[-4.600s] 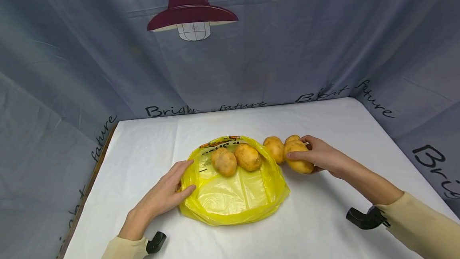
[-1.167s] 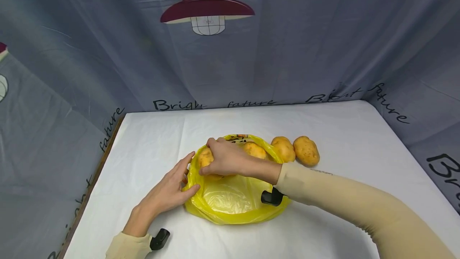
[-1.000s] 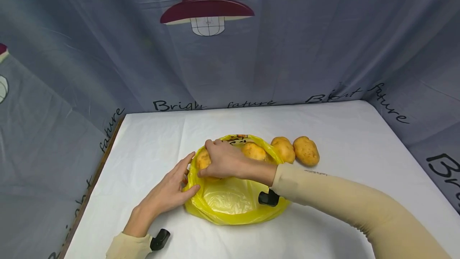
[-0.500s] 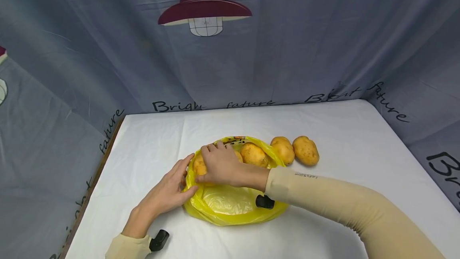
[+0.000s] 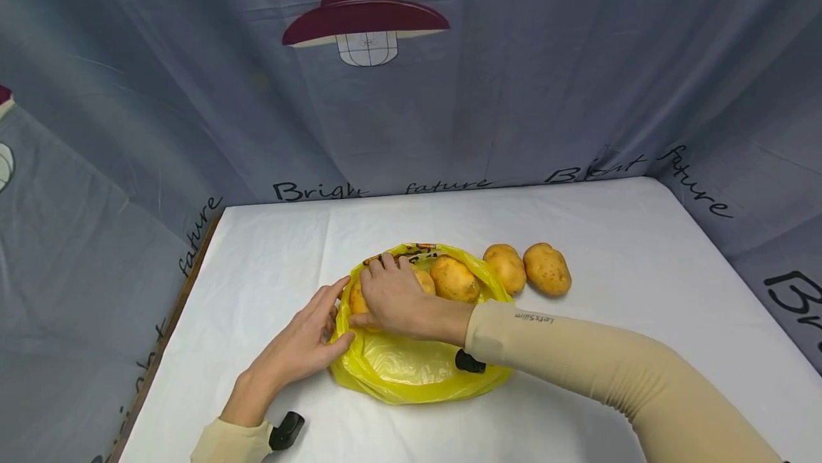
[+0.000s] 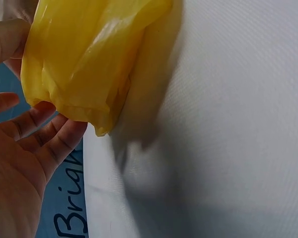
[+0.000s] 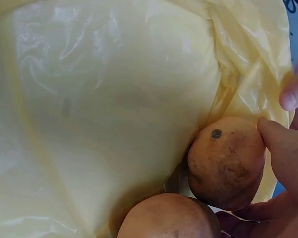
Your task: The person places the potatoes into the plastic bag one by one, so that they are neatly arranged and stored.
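Observation:
A yellow plastic bag (image 5: pixel 424 393) lies with its mouth spread wide on the white table. Inside it, my right hand (image 5: pixel 394 299) grips a potato (image 5: pixel 357 300) at the left wall; thumb and fingers lie on either side of that potato (image 7: pixel 226 163) in the right wrist view. Two more potatoes rest along the bag's far side, one (image 5: pixel 454 279) fully visible and one (image 5: pixel 424 281) partly hidden behind my hand. My left hand (image 5: pixel 298 342) steadies the bag's left rim, fingers spread and fairly straight. In the left wrist view, its fingertips touch the yellow plastic (image 6: pixel 84 64) from outside.
Two loose potatoes, one nearer the bag (image 5: pixel 505 269) and one farther right (image 5: pixel 547 270), sit side by side on the white tablecloth (image 5: pixel 276 249). A grey curtain (image 5: pixel 514 92) with printed lamps and lettering hangs behind the table. Black wrist cameras (image 5: pixel 286 431) stick out from both sleeves.
Since the oldest frame, my right hand has carried a potato from the right into the bag. Over the last second it has shifted slightly toward me, the potato still in it. My left hand stays put.

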A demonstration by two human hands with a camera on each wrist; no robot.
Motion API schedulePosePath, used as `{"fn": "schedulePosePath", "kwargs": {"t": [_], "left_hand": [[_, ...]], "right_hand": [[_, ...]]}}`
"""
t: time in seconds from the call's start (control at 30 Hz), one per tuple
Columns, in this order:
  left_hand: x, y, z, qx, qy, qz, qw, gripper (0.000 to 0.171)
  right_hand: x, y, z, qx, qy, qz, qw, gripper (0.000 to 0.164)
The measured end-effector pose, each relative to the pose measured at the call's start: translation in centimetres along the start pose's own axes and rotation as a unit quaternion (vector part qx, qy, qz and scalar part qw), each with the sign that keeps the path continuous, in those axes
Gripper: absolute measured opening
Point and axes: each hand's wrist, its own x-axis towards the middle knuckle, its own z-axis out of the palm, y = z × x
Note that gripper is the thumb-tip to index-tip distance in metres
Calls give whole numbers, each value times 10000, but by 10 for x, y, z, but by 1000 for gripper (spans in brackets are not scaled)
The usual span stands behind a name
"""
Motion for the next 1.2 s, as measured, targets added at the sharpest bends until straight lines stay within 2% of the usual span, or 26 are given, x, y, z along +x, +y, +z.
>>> {"fn": "schedulePosePath", "kwargs": {"t": [0.23, 0.5, 0.87, 0.97, 1.1, 1.2], "left_hand": [[0, 0, 0, 2, 13, 38, 10000, 84], [0, -1, 1, 9, -22, 29, 10000, 83], [2, -4, 2, 59, 11, 187, 9998, 83], [2, -5, 2, 46, -28, 148, 9999, 83], [2, -5, 3, 47, -51, 136, 9999, 81], [1, -5, 2, 52, -52, 117, 9999, 81]], "right_hand": [[1, 0, 0, -71, -71, 10, 9999, 83], [-1, 3, -3, 234, -109, 140, 9996, 85], [-7, 5, -10, 273, 496, 33, 9984, 75], [-8, 6, -12, 140, 616, 47, 9980, 84], [-10, 11, -14, 42, 392, 110, 9992, 102], [-12, 16, -15, 113, 191, 198, 9996, 105]]}}
